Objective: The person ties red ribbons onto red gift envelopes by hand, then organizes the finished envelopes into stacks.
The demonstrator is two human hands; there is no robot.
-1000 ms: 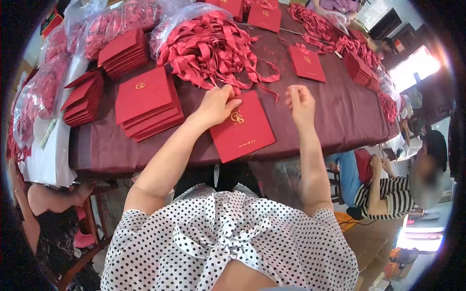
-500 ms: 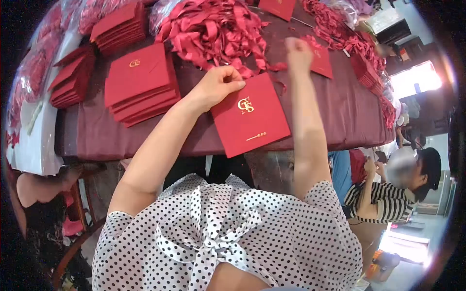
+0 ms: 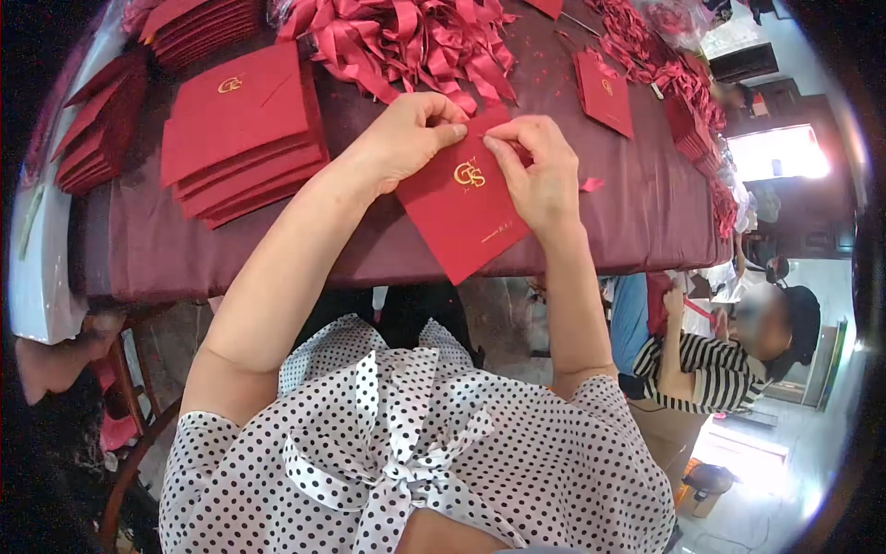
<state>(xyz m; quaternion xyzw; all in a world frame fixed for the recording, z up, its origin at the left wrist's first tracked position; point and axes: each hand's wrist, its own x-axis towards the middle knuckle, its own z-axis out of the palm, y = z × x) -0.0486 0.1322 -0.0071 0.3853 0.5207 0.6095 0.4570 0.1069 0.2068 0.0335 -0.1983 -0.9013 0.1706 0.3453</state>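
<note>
A red card bag (image 3: 466,212) with a gold logo hangs tilted over the front edge of the table. My left hand (image 3: 411,143) pinches its upper left edge between thumb and fingers. At the top of the bag, right of the left hand, my right hand (image 3: 537,166) has thumb and index finger pressed together; whatever is between them is too small to make out. Just beyond both hands lies a heap of red ribbons (image 3: 415,42). A stack of similar red bags (image 3: 242,129) sits to the left.
More red stacks (image 3: 100,129) stand at the far left. On the right of the maroon tablecloth (image 3: 637,203) lie another red bag (image 3: 604,92) and a ribbon pile (image 3: 678,78). A person in a striped shirt (image 3: 706,374) sits at the right, a person's arm (image 3: 60,365) shows at lower left.
My right hand has come down and left from the far right to the bag's top edge. The bag has tilted more. The view has shifted slightly.
</note>
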